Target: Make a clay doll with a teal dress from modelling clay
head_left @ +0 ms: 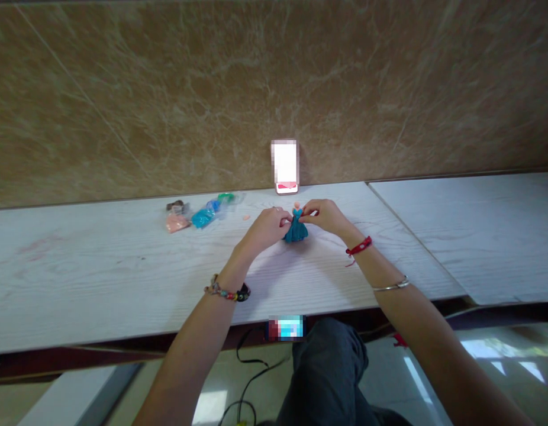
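A small clay doll figure [296, 231] in a teal flared dress stands upright on the white table, with a lighter blue bodice and a skin-coloured neck or head piece on top. From the left, my left hand [270, 227] has its fingers closed at the figure's waist. My right hand [324, 214] pinches at its shoulder or arm from the right. Whether a small bit of clay sits between the right fingertips is too small to tell. Left of my left hand lies a tiny flat piece of peach clay [246, 217].
Bags of peach clay [177, 223], blue clay [203, 218] and green clay [225, 197] lie at the back left, near a brown lump [175, 206]. A phone [286, 167] leans against the marbled wall. Another lit device [286, 327] sits below the table's front edge [167, 332].
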{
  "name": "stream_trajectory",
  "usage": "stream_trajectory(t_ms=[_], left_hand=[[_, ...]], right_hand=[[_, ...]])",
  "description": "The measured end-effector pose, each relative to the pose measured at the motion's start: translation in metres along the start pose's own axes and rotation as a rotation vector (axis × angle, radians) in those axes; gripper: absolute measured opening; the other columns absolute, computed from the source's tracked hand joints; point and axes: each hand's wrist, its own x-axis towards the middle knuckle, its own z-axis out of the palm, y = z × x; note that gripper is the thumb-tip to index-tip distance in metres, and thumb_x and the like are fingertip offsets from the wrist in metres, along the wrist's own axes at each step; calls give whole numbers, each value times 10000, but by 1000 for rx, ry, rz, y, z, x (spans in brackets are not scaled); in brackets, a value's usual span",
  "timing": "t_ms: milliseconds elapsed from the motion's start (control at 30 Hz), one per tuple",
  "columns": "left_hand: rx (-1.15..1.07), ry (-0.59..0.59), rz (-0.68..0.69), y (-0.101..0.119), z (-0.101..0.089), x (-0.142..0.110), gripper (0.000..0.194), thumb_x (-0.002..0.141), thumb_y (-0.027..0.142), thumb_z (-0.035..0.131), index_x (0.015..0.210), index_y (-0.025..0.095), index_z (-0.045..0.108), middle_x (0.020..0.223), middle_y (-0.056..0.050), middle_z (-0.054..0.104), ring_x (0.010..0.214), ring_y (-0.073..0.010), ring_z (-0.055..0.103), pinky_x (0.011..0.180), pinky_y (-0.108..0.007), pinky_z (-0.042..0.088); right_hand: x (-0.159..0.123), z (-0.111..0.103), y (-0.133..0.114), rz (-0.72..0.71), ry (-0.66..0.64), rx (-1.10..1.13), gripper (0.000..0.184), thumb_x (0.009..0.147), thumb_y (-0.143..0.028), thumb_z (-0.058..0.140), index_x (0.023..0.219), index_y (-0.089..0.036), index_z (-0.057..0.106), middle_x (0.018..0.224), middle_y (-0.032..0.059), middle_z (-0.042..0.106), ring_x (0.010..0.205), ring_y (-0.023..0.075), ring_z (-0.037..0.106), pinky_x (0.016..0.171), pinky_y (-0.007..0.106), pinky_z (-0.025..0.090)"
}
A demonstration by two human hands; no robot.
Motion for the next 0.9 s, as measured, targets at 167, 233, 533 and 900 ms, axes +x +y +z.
stream_trajectory(t_ms=[167,233,533,900], left_hand=[[-46,33,-76,0,-5,-1,316,746,77,464,883,153,738,863,-64,703,790,-174,611,743,-269,452],[-82,52,-100,1,-8,-2,346,739,65,454,914,156,738,863,-56,706,788,-166,607,744,-262,453],[-304,-36,-125,-3,-9,-1,369,706,74,475,950,165,736,658,6,658,548,-94,466,539,-211,349],[-393,-150,-127,0,-13,-6,277,680,86,463,714,146,731,467,55,381,496,-81,341,495,-222,251]], right_hand=[[0,0,0,7,-15,21,132,680,-296,709,623,-179,689,750,43,696,684,155,620,625,279,449],[0,-1,-1,8,-15,19,133,682,-299,708,627,-179,690,761,47,698,692,158,622,634,284,452],[0,0,0,-3,-7,33,146,678,-316,708,620,-184,684,740,36,696,675,154,619,626,282,451],[-1,0,-1,16,-13,37,46,661,-217,715,644,-179,695,756,35,697,693,157,618,643,284,446]])
